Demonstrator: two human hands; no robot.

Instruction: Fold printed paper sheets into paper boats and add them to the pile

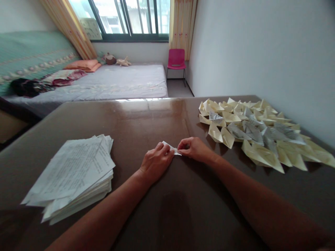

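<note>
A small folded sheet of paper (176,151) with print on it lies between my hands, low over the middle of the brown table. My left hand (157,157) covers much of it, fingers bent and pressed onto the paper. At the paper's right end, my right hand (193,149) pinches the edge between thumb and forefinger. The exact folds are mostly hidden under my left fingers.
To the left is a stack of printed sheets (70,170). Several folded paper boats (258,153), cream and printed, crowd the table's right side by the wall. Beyond the glossy table (125,122) stand a bed (131,80) and a pink chair (176,59).
</note>
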